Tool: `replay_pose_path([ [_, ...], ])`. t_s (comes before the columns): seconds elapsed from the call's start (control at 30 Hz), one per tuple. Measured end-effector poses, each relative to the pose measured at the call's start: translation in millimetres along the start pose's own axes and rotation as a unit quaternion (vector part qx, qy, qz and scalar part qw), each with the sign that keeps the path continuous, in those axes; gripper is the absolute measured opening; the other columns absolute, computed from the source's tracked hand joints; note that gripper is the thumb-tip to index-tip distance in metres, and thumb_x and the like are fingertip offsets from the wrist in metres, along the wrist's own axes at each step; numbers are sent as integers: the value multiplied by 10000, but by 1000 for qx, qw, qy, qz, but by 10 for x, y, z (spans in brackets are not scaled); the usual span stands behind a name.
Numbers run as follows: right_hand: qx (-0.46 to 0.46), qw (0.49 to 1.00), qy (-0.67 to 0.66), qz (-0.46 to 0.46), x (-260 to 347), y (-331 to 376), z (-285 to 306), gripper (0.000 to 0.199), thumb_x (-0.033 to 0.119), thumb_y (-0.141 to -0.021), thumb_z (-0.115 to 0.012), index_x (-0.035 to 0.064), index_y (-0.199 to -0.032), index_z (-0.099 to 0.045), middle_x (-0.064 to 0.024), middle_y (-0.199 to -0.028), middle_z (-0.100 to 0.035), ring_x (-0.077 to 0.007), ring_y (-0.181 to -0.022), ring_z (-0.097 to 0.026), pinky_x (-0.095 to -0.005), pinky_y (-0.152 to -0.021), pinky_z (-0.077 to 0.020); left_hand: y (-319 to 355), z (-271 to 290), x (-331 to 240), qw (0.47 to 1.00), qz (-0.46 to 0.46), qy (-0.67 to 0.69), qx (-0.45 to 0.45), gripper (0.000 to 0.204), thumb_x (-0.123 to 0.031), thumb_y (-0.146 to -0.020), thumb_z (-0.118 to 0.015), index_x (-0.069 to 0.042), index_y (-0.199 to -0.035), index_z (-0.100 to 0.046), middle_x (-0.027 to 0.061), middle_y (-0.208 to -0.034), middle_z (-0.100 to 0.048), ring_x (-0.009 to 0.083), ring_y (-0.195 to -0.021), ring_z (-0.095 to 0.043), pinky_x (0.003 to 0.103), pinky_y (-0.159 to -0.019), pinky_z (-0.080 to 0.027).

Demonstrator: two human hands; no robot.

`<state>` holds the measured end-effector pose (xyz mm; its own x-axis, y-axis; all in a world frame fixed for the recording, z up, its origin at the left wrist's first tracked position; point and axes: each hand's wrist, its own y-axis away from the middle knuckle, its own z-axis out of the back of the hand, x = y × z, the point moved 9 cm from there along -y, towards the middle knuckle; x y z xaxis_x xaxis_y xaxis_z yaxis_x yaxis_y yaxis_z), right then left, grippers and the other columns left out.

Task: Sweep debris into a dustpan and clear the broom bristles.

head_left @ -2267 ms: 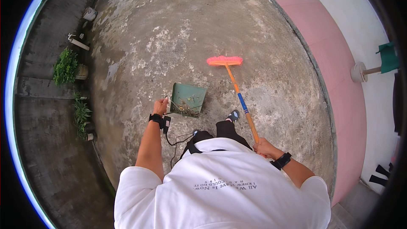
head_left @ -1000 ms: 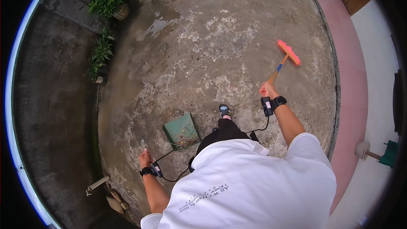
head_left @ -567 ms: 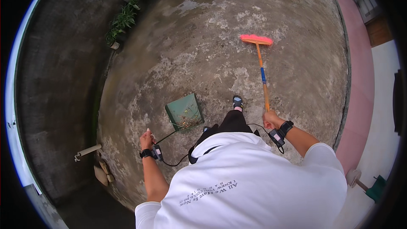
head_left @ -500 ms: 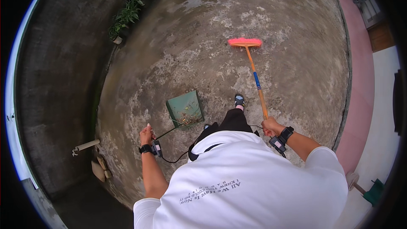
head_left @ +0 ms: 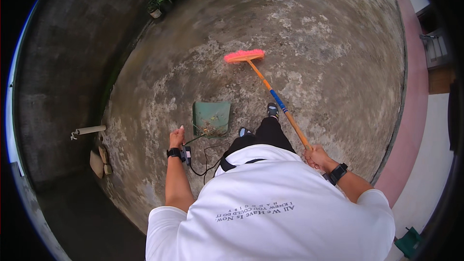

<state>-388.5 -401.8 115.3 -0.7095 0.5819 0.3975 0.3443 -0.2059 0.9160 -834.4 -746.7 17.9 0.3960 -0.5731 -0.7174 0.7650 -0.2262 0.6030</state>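
Head view: the left hand (head_left: 177, 137) curls round the thin handle of a green dustpan (head_left: 213, 110), whose debris-strewn tray sits just to its right. The right hand (head_left: 316, 157) grips a broom (head_left: 278, 100), pink bristles ahead-left of it over blotchy concrete (head_left: 338, 116), with a dark wall (head_left: 63, 92) beyond the left hand and a pink-and-white wall (head_left: 416, 77) right of the right.

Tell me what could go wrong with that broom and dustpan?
Dry bits lie loose in the green dustpan, so they might spill if the left hand tips it.

A black cord hangs from the left wrist near the legs, so it could perhaps snag.

The right hand holds the broom with its long stick slanting across in front, so it might bump a shoe.
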Motion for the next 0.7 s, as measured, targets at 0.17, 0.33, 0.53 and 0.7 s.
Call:
replay_pose_path([
  [0.17,-45,988,124,82,880,-755,52,138,56,-669,-438,47,-539,-391,-32,-407,-369,-115,-288,-359,-245,-251,-234,203,413,330,998,27,-20,-58,354,-346,-752,-519,-5,-657,-529,15,-464,-414,113,-347,-387,249,-320,-298],
  [0.33,-6,980,187,71,1385,-1308,-51,127,17,-648,-415,29,-527,-380,-56,-408,-372,-138,-295,-366,-251,-263,-237,467,827,679,994,49,-17,-93,333,-324,-755,-511,-5,-660,-527,26,-450,-418,122,-339,-390,260,-312,-301],
  [0.53,46,974,222,-29,645,-910,-341,149,22,-672,-437,20,-532,-385,-53,-415,-371,-138,-299,-364,-252,-266,-247,710,1105,1068,983,90,39,-154,304,-305,-747,-531,-23,-633,-510,34,-431,-409,134,-324,-379,275,-309,-303],
  [0.7,89,965,243,-32,710,-391,-638,151,70,-711,-468,44,-579,-400,-24,-422,-374,-102,-312,-356,-227,-274,-244,773,1241,1292,979,85,85,-165,315,-316,-745,-529,-24,-631,-507,42,-430,-414,139,-320,-386,270,-311,-305],
])
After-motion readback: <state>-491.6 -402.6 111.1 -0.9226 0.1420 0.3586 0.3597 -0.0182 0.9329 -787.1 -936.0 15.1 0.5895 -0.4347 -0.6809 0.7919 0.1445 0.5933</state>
